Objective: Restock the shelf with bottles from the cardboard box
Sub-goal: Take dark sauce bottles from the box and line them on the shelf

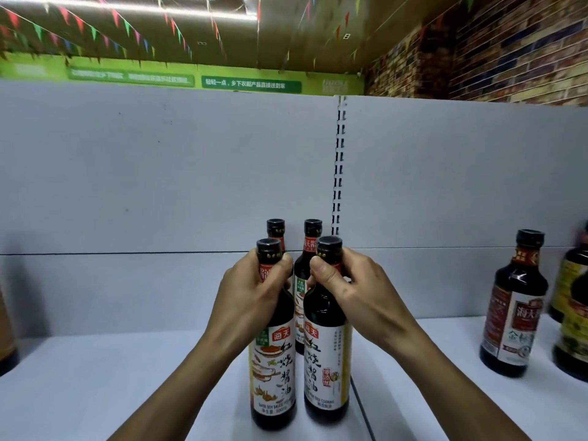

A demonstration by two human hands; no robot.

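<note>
Two dark soy sauce bottles stand upright side by side on the white shelf [111, 377], near its front. My left hand [251, 291] grips the neck of the left front bottle [275, 370]. My right hand [346, 291] grips the neck of the right front bottle [327, 367]. Behind them stand two more of the same bottles, the back left bottle [276, 230] and the back right bottle [312, 237], against the grey back panel. The cardboard box is out of view.
At the right of the shelf stands a wider dark bottle [512, 310], with more bottles [572, 313] at the frame's right edge. A dark bottle edge [6, 342] shows at far left. A slotted upright [339, 167] splits the back panel.
</note>
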